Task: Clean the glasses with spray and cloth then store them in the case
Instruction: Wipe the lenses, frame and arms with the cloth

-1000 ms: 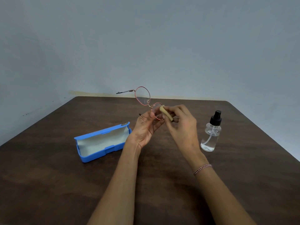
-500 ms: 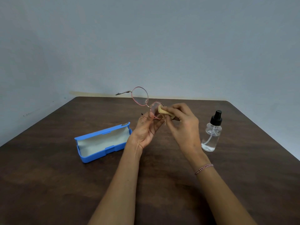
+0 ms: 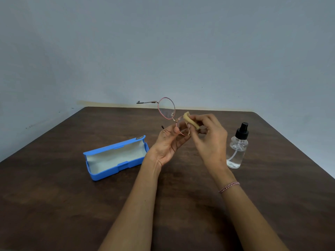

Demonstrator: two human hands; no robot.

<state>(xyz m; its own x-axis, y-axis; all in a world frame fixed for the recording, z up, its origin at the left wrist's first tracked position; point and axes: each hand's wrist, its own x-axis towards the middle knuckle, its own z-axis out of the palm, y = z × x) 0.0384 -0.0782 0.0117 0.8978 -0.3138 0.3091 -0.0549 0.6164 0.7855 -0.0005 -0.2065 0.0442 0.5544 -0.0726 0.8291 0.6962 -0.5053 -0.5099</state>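
Observation:
Pink round-rimmed glasses (image 3: 166, 108) are held up above the table. My left hand (image 3: 167, 142) pinches the rim of the lower lens between thumb and fingers. My right hand (image 3: 208, 136) pinches a small folded tan cloth (image 3: 189, 119) and presses it against that lower lens. The upper lens and one temple arm stick out up and to the left, free of both hands. An open blue case (image 3: 116, 156) with a pale lining lies on the table to the left. A clear spray bottle (image 3: 238, 146) with a black nozzle stands upright to the right.
Everything sits on a dark brown wooden table (image 3: 54, 205) against a plain grey-blue wall. The table's far edge and cut right corner lie close behind the bottle.
The cloth has slid up along the lower lens toward the bridge, and the glasses have tilted slightly. The left hand's grip, the case and the bottle have not moved.

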